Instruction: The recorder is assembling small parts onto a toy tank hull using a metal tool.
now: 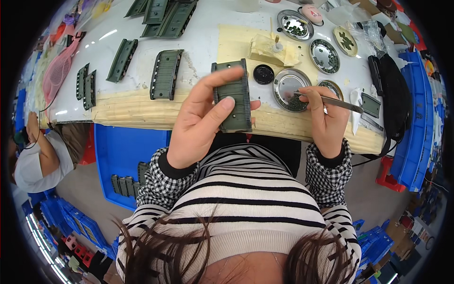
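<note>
My left hand [201, 113] grips a dark green ribbed plastic panel [235, 102] with toothed long edges, holding it upright over the table's near edge. Thumb and fingers close around its sides. In my right hand [326, 113] is a pair of metal tweezers [338, 102], held like a pen. Their tips point down into a round metal dish [287, 84] with a heap of tiny dark green parts. Whether the tips pinch a part is too small to tell. Beside that dish stands a small black round pot [263, 74].
More metal dishes [324, 56] of small green parts stand at the back right, near a yellow block [274, 49]. Several green panels [166, 75] lie to the left. A blue crate [127, 142] sits below the table's edge. At far left is another person's arm [46, 154].
</note>
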A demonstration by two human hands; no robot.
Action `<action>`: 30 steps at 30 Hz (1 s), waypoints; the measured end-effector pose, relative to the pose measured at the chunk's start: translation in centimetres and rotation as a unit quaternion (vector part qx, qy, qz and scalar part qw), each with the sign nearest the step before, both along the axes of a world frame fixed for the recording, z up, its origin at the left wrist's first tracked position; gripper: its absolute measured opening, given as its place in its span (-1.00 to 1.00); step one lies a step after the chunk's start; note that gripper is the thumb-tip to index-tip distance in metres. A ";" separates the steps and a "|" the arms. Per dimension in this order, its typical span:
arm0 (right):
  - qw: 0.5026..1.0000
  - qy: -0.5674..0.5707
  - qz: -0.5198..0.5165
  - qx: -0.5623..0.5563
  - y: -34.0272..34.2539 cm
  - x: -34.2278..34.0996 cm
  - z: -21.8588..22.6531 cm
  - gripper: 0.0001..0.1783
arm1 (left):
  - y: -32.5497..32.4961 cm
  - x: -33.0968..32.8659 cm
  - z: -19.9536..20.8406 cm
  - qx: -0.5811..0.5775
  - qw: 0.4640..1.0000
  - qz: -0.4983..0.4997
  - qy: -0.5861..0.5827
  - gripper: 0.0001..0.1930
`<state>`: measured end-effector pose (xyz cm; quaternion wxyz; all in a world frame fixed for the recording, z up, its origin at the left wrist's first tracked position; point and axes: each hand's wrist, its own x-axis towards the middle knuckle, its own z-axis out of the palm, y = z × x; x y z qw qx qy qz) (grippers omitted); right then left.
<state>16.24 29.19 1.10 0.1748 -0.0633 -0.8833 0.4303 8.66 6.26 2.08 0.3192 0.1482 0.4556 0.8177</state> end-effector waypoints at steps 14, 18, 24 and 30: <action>0.999 -0.008 0.047 0.012 0.5 0.0 0.6 -0.89 | 0.5 0.0 -1.3 -0.054 0.996 -0.051 -0.045 -0.80; 0.999 -0.007 0.046 0.011 0.5 0.0 0.4 -0.89 | 0.6 0.0 -1.1 -0.048 0.997 -0.044 -0.051 -0.80; 0.998 0.000 0.048 0.031 0.5 -0.2 0.3 -0.90 | 0.6 0.0 -1.1 -0.054 0.996 -0.043 -0.056 -0.80; 0.998 0.007 0.056 0.009 0.3 -0.3 0.4 -0.89 | 0.8 0.2 -1.3 -0.049 0.996 -0.051 -0.052 -0.79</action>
